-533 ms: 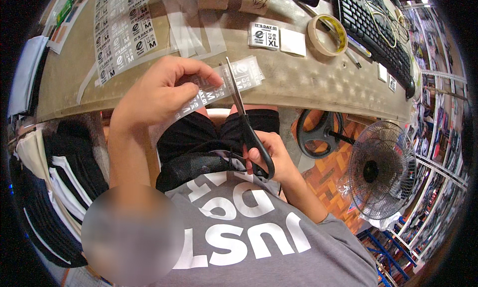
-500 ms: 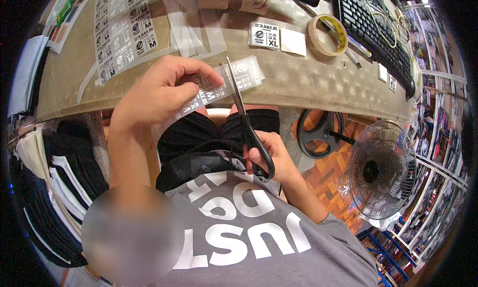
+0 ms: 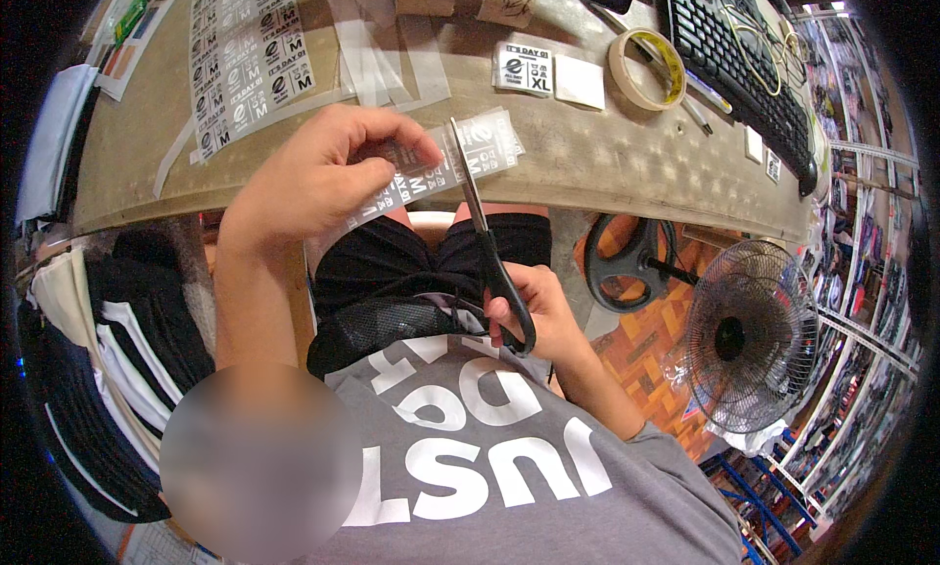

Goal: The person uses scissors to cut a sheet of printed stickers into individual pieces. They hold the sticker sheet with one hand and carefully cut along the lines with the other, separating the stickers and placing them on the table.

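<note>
Pinched between the thumb and fingers of my left hand (image 3: 333, 173) is a translucent strip of printed labels (image 3: 494, 146). It slants up to the right over the table's near edge. My right hand (image 3: 534, 306) grips the black handles of a pair of scissors (image 3: 480, 212), with fingers through the loops. The scissor blades point away from me and lie across the strip, just right of my left fingertips. Whether the blades have parted the strip there I cannot tell.
A larger sheet of printed labels (image 3: 245, 66) lies at the table's back left. Stacked label squares (image 3: 580, 82), a tape roll (image 3: 646, 70), pens and a keyboard (image 3: 729, 75) are toward the right. A standing fan (image 3: 749, 335) is right of my lap; folded clothes (image 3: 108, 369) are at left.
The scissors have shifted slightly, and their blades look more closed across the strip. My left hand keeps its hold almost in place.
</note>
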Demonstrator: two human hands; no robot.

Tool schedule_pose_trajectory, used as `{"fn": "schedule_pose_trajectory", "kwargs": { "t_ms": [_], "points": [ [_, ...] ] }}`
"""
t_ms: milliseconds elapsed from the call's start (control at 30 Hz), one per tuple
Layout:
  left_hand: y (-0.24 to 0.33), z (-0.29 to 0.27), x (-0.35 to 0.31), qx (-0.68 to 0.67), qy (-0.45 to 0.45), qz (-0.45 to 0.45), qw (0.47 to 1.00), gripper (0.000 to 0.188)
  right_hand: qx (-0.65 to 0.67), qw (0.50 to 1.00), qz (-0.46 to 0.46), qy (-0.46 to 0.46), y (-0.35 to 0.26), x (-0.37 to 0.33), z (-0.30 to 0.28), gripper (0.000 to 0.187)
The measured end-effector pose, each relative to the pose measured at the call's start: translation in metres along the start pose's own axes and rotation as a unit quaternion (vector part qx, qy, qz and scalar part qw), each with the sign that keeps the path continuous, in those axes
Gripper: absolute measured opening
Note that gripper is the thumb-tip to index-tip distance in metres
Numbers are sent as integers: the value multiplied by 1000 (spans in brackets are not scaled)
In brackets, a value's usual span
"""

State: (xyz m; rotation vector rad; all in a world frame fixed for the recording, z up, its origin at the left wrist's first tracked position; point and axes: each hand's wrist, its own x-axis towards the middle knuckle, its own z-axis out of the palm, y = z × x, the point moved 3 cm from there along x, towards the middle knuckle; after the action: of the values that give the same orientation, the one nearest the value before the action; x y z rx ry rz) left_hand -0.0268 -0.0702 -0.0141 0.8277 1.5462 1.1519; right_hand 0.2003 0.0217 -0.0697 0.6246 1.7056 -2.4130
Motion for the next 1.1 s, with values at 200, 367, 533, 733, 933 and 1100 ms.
{"fn": "schedule_pose_trajectory", "kwargs": {
  "t_ms": [200,367,533,733,933,1100],
  "points": [
    [5,-4,-11,-75,81,-11,994,42,-1,1000,-20,20,-2,-3,-4,39],
    [6,-12,-24,-35,78,-13,996,34,2,999,-9,34,1,-6,-8,38],
    [5,-10,-27,6,90,-16,996,30,2,999,-12,40,1,-7,-5,36],
    [5,-10,-25,-4,93,-10,996,29,11,999,7,40,-4,0,-3,33],
    [-2,-15,-27,-5,138,6,990,27,7,998,12,58,-9,-5,-8,36],
    [-4,-14,-25,-12,188,43,981,27,14,1000,-3,0,-1,-23,-6,51]
  ]
}}
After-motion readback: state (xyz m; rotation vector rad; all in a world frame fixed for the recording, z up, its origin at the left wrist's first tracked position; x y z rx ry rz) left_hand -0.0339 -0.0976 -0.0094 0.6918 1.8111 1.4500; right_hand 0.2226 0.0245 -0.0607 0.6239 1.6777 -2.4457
